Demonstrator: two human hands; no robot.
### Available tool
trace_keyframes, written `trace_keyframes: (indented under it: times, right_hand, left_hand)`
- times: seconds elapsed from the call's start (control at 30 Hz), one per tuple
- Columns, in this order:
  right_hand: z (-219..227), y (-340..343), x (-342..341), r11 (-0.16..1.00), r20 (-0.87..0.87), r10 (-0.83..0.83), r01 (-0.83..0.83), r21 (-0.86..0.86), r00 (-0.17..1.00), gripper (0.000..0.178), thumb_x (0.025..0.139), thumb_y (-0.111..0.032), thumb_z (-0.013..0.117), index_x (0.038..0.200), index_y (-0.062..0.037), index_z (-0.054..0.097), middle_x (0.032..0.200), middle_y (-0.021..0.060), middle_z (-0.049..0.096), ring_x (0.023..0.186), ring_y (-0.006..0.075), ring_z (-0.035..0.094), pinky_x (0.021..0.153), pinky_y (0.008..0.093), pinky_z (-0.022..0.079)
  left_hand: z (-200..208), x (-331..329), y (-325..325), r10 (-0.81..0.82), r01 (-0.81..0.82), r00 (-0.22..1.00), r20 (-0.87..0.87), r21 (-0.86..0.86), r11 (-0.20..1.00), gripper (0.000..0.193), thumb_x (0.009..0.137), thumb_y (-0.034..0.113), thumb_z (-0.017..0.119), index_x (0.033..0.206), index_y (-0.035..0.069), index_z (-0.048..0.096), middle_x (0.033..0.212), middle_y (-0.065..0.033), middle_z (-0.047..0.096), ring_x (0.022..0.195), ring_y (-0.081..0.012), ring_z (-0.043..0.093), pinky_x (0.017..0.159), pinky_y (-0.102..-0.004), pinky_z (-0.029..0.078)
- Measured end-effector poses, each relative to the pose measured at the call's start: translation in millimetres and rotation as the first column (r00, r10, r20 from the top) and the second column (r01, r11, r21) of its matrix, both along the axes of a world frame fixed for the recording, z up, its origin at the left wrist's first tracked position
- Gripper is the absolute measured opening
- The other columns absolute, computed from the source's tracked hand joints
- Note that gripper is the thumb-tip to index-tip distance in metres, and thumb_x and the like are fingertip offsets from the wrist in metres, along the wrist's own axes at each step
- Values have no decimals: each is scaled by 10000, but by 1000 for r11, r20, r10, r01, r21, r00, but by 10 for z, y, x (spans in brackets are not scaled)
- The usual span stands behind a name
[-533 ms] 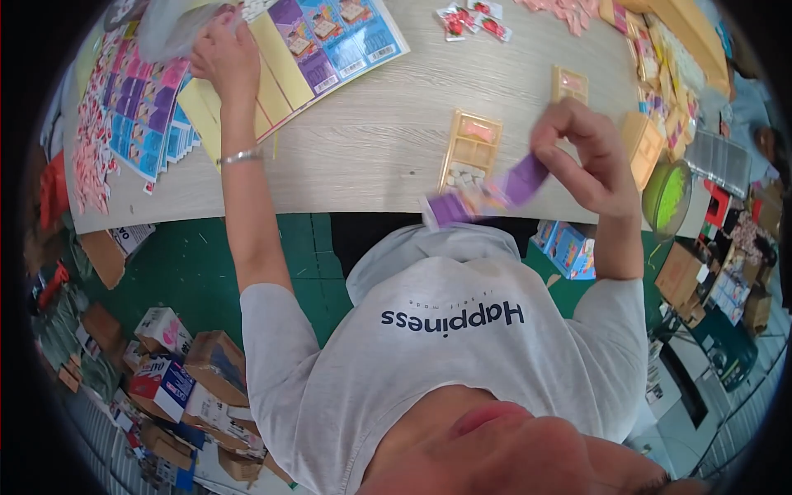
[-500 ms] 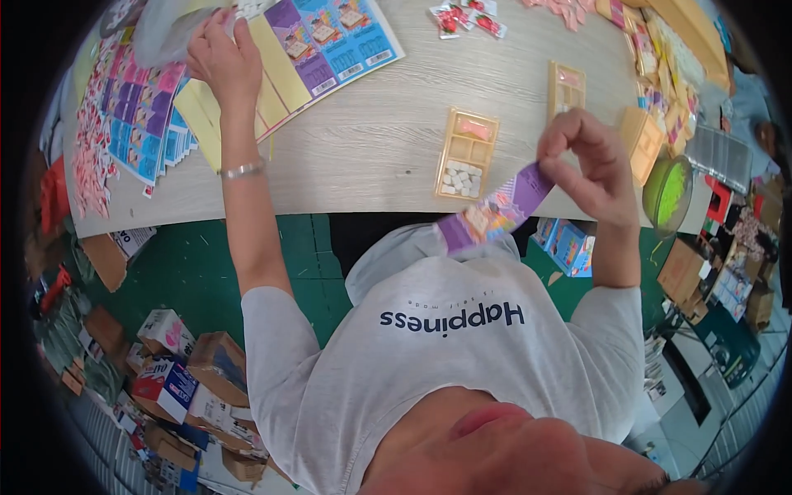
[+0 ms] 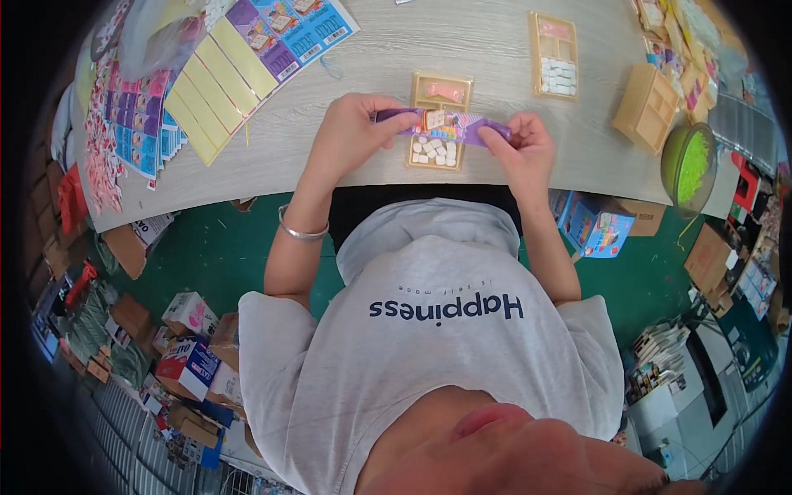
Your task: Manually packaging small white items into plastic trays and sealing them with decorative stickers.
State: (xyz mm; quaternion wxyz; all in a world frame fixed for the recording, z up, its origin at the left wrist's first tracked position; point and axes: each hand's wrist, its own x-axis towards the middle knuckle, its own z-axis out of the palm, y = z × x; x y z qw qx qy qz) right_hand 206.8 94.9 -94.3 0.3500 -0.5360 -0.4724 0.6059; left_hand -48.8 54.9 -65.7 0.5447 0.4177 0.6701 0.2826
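A purple printed sticker strip (image 3: 450, 124) is stretched between my two hands, over the middle of a small beige compartment tray (image 3: 410, 155). My left hand (image 3: 351, 136) pinches its left end; my right hand (image 3: 521, 151) pinches the right end. White pieces (image 3: 435, 152) fill the tray's near compartment and a pink wrapped piece (image 3: 445, 91) lies in the far one. The strip hides the tray's middle; whether it touches the tray I cannot tell. Beyond my right hand stands a second filled tray (image 3: 555, 58).
A sticker sheet (image 3: 223, 82) with bare yellow backing lies at left, near stacked printed sheets (image 3: 136, 115) and a plastic bag (image 3: 161, 37). At right are an unfilled beige tray (image 3: 648, 107), a bowl of green bits (image 3: 691, 169) and piled packages. Boxes (image 3: 186, 367) crowd the floor.
My left hand has come from the sticker sheet to the strip's free end. My right hand has moved left, bringing the strip from beside the tray to across it, now held level.
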Motion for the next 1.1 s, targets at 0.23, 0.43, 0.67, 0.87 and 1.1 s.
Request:
trace_keyframes:
  times: [0.23,0.43,0.67,0.87,1.1]
  right_hand:
    - [-101,102,-99,998,90,-9,4,59,996,272,830,28,792,847,-73,540,694,-37,594,594,13,535,510,171,394]
    - [-159,117,-68,995,174,6,-23,97,985,255,833,13,792,839,-66,550,697,-42,593,600,2,506,513,172,374]
    - [-65,86,-139,968,469,33,-145,204,882,226,841,-14,795,870,-46,573,683,-63,567,599,-8,464,527,177,382]
    - [-17,41,-9,978,-24,54,-48,205,998,259,842,59,772,929,-50,555,772,-8,612,671,29,542,595,179,439]
    - [242,117,-11,983,-226,106,-68,172,968,292,828,117,749,947,-45,537,862,35,629,726,71,605,646,225,516]
  left_hand:
    - [-185,134,19,97,-87,978,-182,62,994,259,823,231,840,903,2,749,649,-1,642,543,-45,534,508,-212,411]
    - [-243,184,33,105,-112,964,-246,-15,994,304,795,277,860,811,25,691,639,-3,644,547,-62,547,512,-237,422]
    - [-155,317,12,105,-65,857,-505,96,993,347,774,341,859,817,35,702,652,-39,673,593,-103,590,559,-297,461]
    - [-290,143,-159,205,-163,972,-118,297,941,233,785,149,863,805,42,657,811,-12,713,712,-64,616,636,-243,461]
    - [-69,66,-199,251,-280,764,594,-45,959,190,801,42,837,866,21,660,902,-76,721,808,-93,661,751,-249,536]
